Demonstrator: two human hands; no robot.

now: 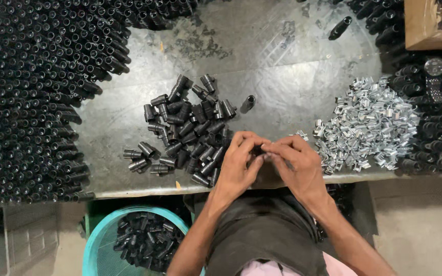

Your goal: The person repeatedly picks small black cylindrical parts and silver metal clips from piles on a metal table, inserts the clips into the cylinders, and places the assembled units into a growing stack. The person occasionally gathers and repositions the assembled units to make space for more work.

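Both hands meet over a small black part at the table's near edge.

The left hand [237, 163] and right hand [296, 162] curl their fingertips [262, 148] tightly around the black part [257, 151], mostly hidden between them, just right of the black tube pile [190, 128] and left of the silver clips [369, 125] on the metal table [282, 76].

Tube pile [188, 130] lies left of clip heap [369, 128] on the table [282, 66] (basket [95, 245] below).
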